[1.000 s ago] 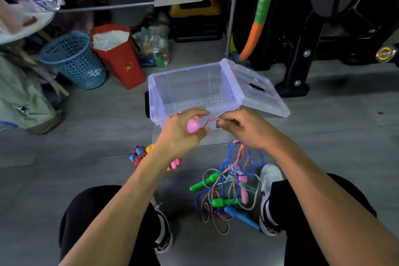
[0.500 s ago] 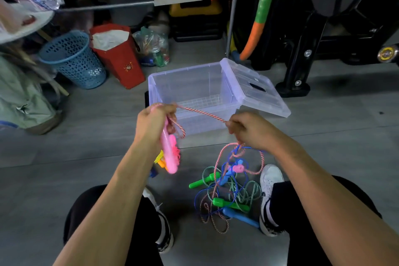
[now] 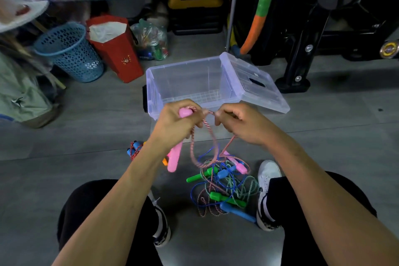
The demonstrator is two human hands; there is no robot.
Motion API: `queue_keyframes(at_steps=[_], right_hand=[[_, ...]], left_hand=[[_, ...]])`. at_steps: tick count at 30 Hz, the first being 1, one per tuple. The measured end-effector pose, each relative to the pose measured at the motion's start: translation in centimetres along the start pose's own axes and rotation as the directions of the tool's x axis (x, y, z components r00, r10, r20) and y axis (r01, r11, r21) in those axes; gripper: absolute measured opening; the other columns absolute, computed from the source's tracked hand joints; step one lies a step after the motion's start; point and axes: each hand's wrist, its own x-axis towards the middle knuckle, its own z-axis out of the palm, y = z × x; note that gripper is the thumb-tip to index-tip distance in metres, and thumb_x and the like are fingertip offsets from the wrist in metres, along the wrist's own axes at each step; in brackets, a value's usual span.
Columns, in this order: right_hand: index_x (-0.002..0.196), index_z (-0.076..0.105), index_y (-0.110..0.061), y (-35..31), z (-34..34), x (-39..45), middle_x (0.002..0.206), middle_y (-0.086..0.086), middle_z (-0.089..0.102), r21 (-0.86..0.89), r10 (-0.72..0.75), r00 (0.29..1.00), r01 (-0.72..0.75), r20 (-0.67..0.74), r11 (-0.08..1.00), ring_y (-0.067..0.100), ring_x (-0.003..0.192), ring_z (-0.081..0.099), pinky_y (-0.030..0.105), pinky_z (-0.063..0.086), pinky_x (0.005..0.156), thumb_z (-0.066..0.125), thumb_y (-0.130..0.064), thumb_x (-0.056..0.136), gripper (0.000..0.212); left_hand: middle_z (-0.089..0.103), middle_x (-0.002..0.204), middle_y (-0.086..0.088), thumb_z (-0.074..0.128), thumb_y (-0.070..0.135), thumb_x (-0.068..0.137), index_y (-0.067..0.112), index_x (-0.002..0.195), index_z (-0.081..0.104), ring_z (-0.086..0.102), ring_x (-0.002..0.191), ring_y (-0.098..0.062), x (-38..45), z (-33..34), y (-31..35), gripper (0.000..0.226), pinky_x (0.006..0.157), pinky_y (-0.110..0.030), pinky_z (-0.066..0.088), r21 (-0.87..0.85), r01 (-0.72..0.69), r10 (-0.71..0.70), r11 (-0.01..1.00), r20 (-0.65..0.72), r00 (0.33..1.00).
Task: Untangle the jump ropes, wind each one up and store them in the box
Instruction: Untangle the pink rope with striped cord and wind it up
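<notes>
Left hand point(image 3: 176, 124) grips the pink handle point(image 3: 175, 156), fingers curled round it; right hand point(image 3: 241, 122) pinches the pink-and-white cord point(image 3: 210, 136) just beside it. The cord trails down into the tangled pile point(image 3: 222, 188) on the floor (second pink handle apparently still caught there). The box point(image 3: 190, 84) stands open beyond the hands. Advice: lay even loops, feed slack gently, free snags before pulling.

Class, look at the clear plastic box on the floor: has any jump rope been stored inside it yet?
No: the clear box holds no rope, only its bare ribbed bottom showing.
</notes>
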Motion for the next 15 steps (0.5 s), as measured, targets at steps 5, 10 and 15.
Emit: queue_keyframes(at_steps=[5,10,15], right_hand=[[0.080,0.068,-0.016,2.0,-1.5,-0.1,0.066,-0.001,0.059,-0.138,0.127,0.992,-0.121,0.029,0.983,0.014,0.057,0.049,0.030,0.041,0.062,0.054,-0.028,0.097,0.025],[0.082,0.067,-0.019,1.7,-1.8,-0.5,0.055,-0.008,0.040,-0.044,-0.011,0.998,0.008,-0.055,0.999,0.009,0.050,0.033,0.025,0.029,0.051,0.053,-0.030,0.098,0.025],[0.083,0.069,-0.016,0.6,-0.5,0.0,0.057,-0.006,0.049,-0.039,-0.103,0.994,0.102,-0.023,0.994,0.005,0.053,0.039,0.021,0.031,0.053,0.055,-0.027,0.098,0.023]], left_hand=[[0.062,0.054,-0.001,0.066,0.005,0.083,0.008,0.070,0.065,0.046,0.042,-0.012,1.6,-2.6,-0.3,0.013,0.045,-0.022,0.038,-0.320,0.155,-0.269,0.935,-0.350,0.897],[0.069,0.108,0.004,0.071,0.019,0.080,0.024,0.106,0.071,0.062,0.097,-0.015,1.0,-2.1,-2.2,0.027,0.081,-0.016,0.040,0.564,0.161,-0.111,0.810,-0.123,0.986],[0.075,0.093,0.004,0.073,0.029,0.083,0.023,0.093,0.074,0.065,0.081,-0.002,0.0,0.8,-0.3,0.012,0.081,-0.023,0.050,0.270,-0.059,-0.002,0.961,0.220,0.975]])
